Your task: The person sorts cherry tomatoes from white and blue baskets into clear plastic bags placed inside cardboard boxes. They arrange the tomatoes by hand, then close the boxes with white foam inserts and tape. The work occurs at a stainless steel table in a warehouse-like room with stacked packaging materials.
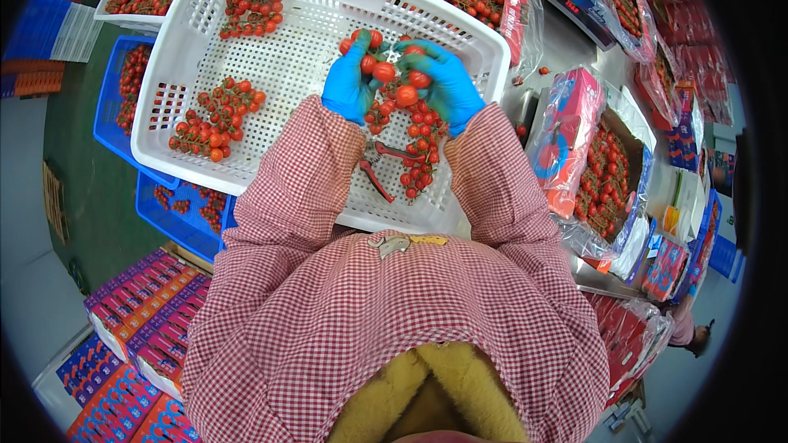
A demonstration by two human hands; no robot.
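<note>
Both my hands wear blue gloves and hold a bunch of cherry tomatoes (385, 71) over a white perforated plastic basket (295, 61). My left hand (351, 77) grips the left side of the bunch, and my right hand (444, 81) has its fingers around the right side. Beneath them, more vine tomatoes (423, 129) lie in the basket. Pruning shears with red handles (377, 179) rest on the basket floor, their blades partly hidden by my left sleeve. Further tomato bunches lie at the basket's left, one upper (252, 11) and one lower (218, 117).
Blue crates (103, 98) with tomatoes stand at the left, beside stacked printed cartons (148, 314). Right of the basket, a steel table (523, 77) bears a box of tomatoes (603, 175) in plastic film and a digital scale (575, 9). Another person (686, 326) is at the far right.
</note>
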